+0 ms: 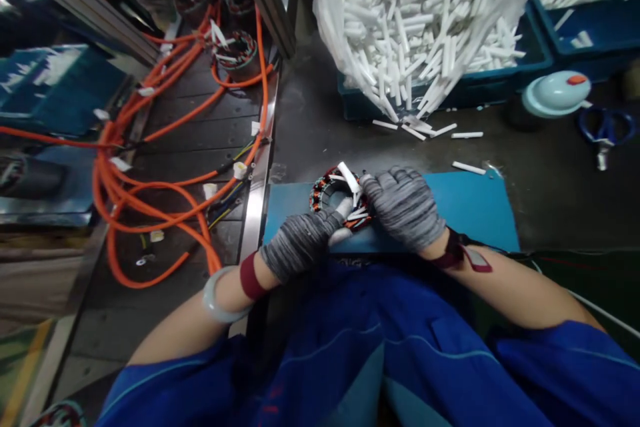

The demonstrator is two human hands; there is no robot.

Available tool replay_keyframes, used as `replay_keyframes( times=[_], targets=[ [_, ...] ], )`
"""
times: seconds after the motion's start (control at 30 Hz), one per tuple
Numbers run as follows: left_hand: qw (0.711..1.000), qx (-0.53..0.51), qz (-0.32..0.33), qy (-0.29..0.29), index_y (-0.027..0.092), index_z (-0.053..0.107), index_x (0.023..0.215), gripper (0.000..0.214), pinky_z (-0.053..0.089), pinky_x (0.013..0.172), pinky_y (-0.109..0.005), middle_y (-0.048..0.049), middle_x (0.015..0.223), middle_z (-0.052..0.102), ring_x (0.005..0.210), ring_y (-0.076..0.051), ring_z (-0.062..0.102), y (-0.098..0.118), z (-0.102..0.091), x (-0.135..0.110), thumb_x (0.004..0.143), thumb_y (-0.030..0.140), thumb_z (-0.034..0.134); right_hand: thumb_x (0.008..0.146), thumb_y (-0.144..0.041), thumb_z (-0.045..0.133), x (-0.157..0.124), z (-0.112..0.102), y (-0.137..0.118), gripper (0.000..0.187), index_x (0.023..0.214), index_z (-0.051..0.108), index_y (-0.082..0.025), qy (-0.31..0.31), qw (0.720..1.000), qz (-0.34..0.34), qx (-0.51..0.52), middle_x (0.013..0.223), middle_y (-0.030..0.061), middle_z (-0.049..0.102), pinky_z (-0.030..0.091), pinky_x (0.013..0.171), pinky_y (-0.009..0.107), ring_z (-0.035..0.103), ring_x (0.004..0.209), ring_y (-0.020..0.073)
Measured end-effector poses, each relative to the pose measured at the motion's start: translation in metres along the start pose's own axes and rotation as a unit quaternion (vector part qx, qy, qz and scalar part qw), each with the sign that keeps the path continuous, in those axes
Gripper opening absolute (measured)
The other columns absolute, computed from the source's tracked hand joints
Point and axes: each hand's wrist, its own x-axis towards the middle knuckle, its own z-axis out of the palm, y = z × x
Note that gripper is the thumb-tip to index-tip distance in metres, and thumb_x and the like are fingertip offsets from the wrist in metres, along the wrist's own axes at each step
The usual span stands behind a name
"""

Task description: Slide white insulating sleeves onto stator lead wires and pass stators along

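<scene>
The left grip point(306, 241), in a grey striped glove with pale fingertips, is closed on the near edge of a wire-wound ring point(317, 197), its thumb reaching over into the opening. The right grip point(403, 208), gloved alike, has its fingers curled against the ring's right side; the fingertips are partly hidden, so I cannot tell whether they pinch anything. The ring lies between the 2 grips, over a blue mat point(470, 203) that runs out to the right beneath the right grip. A white tube point(349, 177) slants up from the ring, just left of the right grip's fingers, and a few thinner white pieces show lower down, between the 2 grips.

Ahead of the right grip, across the dark bench point(310, 147), a clear bag point(333, 27) crammed with white tubes sits in a blue bin point(361, 103). Several loose tubes point(467, 135) lie between that bin and the right grip, and 1 more point(469, 167) is at the mat's far edge. Farther to the right of the right grip are a bottle with a pale lid point(557, 93) and blue-handled scissors point(605, 128).

To the left of the left grip, past a metal strip point(256, 203), orange cables point(103, 180) lie in loops; another wound ring point(239, 57) is among them, farther ahead.
</scene>
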Motion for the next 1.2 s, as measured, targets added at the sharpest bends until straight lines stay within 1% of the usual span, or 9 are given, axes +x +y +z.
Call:
replay_keyframes(
  times=[0.1,0.2,0.33,0.43,0.53,0.67,0.73,0.87,1.2],
  targets=[
    [0.997,0.064,-0.024,0.036,0.015,0.06,0.143,0.046,0.064,0.081,-0.031,-0.0128,0.122,0.076,0.1,-0.025,0.078,0.018,-0.002,-0.006,0.107,0.04,0.047,0.101,-0.028,0.05,0.008,-0.005,0.02,0.03,0.117,0.073,-0.02,-0.042,0.995,-0.037,0.08,0.102,0.0117,0.076,0.051,0.089,0.043,0.067,0.097,0.0288],
    [0.987,0.119,-0.099,0.037,0.018,0.06,0.145,0.043,0.062,0.071,-0.029,-0.0124,0.126,0.075,0.093,-0.024,0.078,0.041,-0.006,-0.009,0.105,0.032,0.052,0.1,-0.048,0.054,0.015,-0.015,0.069,0.035,0.12,0.073,-0.026,-0.033,0.989,0.026,0.142,0.109,0.0065,0.076,0.053,0.094,0.042,0.069,0.099,0.0273],
    [0.977,0.127,-0.162,0.058,0.017,0.062,0.142,0.044,0.061,0.072,-0.029,-0.0158,0.125,0.074,0.096,-0.026,0.077,0.058,-0.001,-0.006,0.101,0.033,0.061,0.096,-0.052,0.056,0.033,-0.017,0.132,0.045,0.106,0.077,-0.014,0.067,0.968,0.229,-0.079,0.113,0.0214,0.072,0.047,0.098,0.063,0.064,0.11,0.042],
    [0.975,0.104,-0.164,0.104,0.016,0.063,0.141,0.048,0.061,0.076,-0.03,-0.0161,0.122,0.075,0.099,-0.026,0.077,0.056,0.008,-0.005,0.098,0.038,0.065,0.093,-0.043,0.06,0.045,-0.012,0.153,0.035,0.098,0.076,-0.012,0.06,0.958,0.25,-0.13,0.123,0.0251,0.068,0.043,0.099,0.071,0.055,0.122,0.0493],
    [0.975,0.078,-0.147,0.147,0.017,0.062,0.14,0.047,0.061,0.082,-0.03,-0.0143,0.116,0.077,0.099,-0.025,0.077,0.049,0.013,-0.009,0.097,0.036,0.067,0.088,-0.033,0.064,0.038,-0.014,0.148,0.023,0.097,0.074,-0.013,0.072,0.956,0.258,-0.119,0.119,0.0225,0.069,0.043,0.103,0.067,0.057,0.122,0.046],
    [0.977,0.05,-0.105,0.181,0.019,0.072,0.122,0.027,0.061,0.082,-0.028,-0.0111,0.11,0.079,0.097,-0.022,0.077,0.046,0.014,-0.011,0.098,0.029,0.066,0.083,-0.036,0.071,-0.009,-0.025,0.111,0.033,0.11,0.071,-0.017,0.168,0.944,0.252,0.132,0.106,0.0168,0.074,0.051,0.099,0.054,0.068,0.103,0.0348],
    [0.973,0.06,-0.093,0.203,0.02,0.074,0.116,0.021,0.06,0.077,-0.026,-0.0094,0.108,0.08,0.094,-0.021,0.078,0.045,0.014,-0.01,0.097,0.029,0.067,0.089,-0.045,0.066,-0.039,-0.024,0.087,0.042,0.124,0.068,-0.023,0.14,0.939,0.233,0.213,0.104,0.0094,0.077,0.058,0.086,0.044,0.072,0.09,0.0263],
    [0.968,0.058,-0.078,0.23,0.019,0.074,0.113,0.021,0.06,0.075,-0.024,-0.0082,0.106,0.08,0.091,-0.02,0.078,0.043,0.016,-0.01,0.097,0.032,0.069,0.082,-0.048,0.076,-0.078,-0.005,0.052,0.034,0.107,0.078,-0.025,0.072,0.862,0.279,0.418,0.099,0.005,0.08,0.059,0.083,0.04,0.074,0.09,0.0253],
    [0.965,0.055,-0.062,0.25,0.016,0.067,0.117,0.026,0.062,0.078,-0.028,-0.0093,0.106,0.08,0.094,-0.021,0.078,0.041,0.018,-0.012,0.096,0.032,0.071,0.078,-0.048,0.08,-0.073,0.018,0.046,0.035,0.104,0.08,-0.026,0.02,0.823,0.296,0.485,0.105,0.0049,0.08,0.057,0.09,0.041,0.073,0.097,0.0255]
  ],
)
